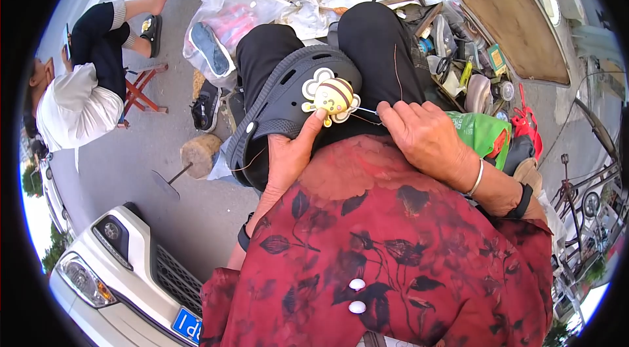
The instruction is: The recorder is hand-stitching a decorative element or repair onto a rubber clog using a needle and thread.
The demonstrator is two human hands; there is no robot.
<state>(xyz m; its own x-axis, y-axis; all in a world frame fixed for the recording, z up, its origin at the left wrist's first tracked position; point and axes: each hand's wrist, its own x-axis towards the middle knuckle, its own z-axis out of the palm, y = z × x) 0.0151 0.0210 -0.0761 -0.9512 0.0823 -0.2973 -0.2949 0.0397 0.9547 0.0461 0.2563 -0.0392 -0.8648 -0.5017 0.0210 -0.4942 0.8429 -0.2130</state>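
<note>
A dark grey foam clog [275, 101] rests across my lap, its toe pointing up and to the right. On its upper sits a yellow-and-brown bee charm [334, 97] with white wings. My left hand [290, 154] grips the clog, its fingers hidden inside the shoe and its thumb pressed against the charm's lower edge. Just right of the charm, my right hand [426, 134] is closed in a pinch on a thin metal needle [368, 110], its tip at the charm's edge. Brown thread [396, 69] trails over my right knee, and another strand hangs at the clog's heel.
Shoes, bottles and tools crowd a pile [468, 62] on the right, beside a brown-topped folding seat [514, 23]. A green bag [481, 132] lies near my right forearm. At left sit a person [82, 108] and a hammer-like tool [200, 156]; a white vehicle [118, 268] stands lower left.
</note>
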